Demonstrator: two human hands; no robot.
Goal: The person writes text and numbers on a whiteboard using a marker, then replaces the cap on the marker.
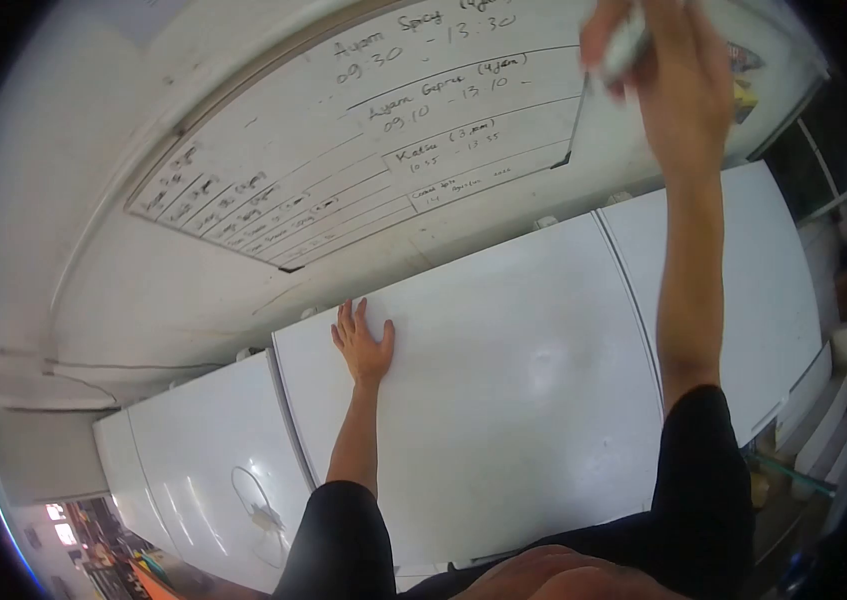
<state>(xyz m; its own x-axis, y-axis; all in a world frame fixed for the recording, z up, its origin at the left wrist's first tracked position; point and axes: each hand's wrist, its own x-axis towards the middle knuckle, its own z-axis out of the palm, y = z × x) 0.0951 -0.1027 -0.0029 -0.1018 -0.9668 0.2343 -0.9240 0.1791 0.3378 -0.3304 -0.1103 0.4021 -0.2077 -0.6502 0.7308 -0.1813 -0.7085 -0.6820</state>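
My left hand (363,345) lies with its fingers spread on the white lid (483,390) of a chest freezer, near the back left edge. Raised high at the top right, my right hand (678,70) has its fingers wrapped round a pale, whitish object (626,45), blurred and too unclear to name. This hand is in front of the right part of a whiteboard (343,150) covered in handwritten words and times. Whether the object touches the board cannot be told.
More white freezer lids stand to the left (193,450) and right (743,270). A wire ring (251,487) lies on the left one. Cables run along the wall at left. White steps or shelves (818,430) and a green bar (793,474) are at the lower right.
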